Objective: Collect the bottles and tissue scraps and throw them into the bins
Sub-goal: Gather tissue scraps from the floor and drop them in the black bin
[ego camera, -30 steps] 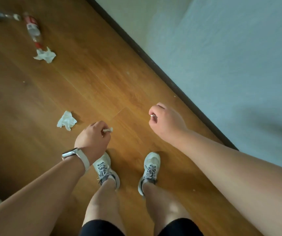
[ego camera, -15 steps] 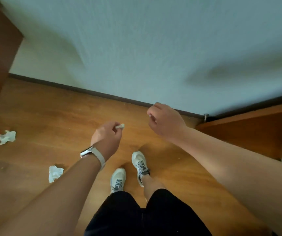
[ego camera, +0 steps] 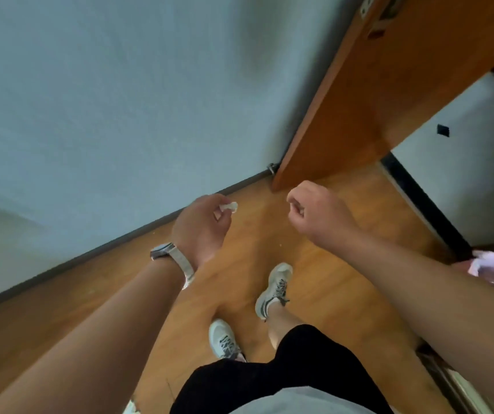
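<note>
Here, a person in black shorts and pale sneakers stood on a wooden floor. Both forearms reached forward above it. The left hand, a watch at its wrist, pinched a small white tissue scrap between its fingertips. The right hand was curled into a fist; whether it held anything could not be told. Beyond stood a pale wall and an orange-brown door.

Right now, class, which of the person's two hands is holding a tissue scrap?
The left hand, the one with the wristwatch, pinches a small white tissue scrap at its fingertips. The right hand is curled into a fist showing no tissue.
</note>
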Demonstrator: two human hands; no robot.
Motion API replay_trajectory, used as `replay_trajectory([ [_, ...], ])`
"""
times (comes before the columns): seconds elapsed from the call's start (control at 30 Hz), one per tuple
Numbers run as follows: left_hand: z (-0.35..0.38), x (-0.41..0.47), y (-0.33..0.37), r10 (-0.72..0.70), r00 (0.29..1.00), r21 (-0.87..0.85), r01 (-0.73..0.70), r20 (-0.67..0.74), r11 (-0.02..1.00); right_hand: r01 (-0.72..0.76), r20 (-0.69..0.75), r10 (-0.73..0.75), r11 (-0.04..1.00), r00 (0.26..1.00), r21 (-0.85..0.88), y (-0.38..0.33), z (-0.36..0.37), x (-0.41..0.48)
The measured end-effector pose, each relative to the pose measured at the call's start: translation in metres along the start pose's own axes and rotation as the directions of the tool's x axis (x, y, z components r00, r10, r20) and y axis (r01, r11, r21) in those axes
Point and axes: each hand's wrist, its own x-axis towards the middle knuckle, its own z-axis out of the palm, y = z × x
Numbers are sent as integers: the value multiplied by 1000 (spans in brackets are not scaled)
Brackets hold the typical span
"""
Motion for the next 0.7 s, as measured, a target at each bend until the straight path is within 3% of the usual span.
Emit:
replay_trajectory([
  [0.13,23,6,51,140,987,18,-142,83,990,-188,-53,188,982,981,5,32,-28,-55],
  [0.3,58,4,119,282,942,12,-289,184,957,-414,-83,414,910,907,21,77,-61,-123],
  [0.7,195,-41,293,487,786,-5,-525,381,851,-646,-238,660,750,713,144,226,-101,-315],
])
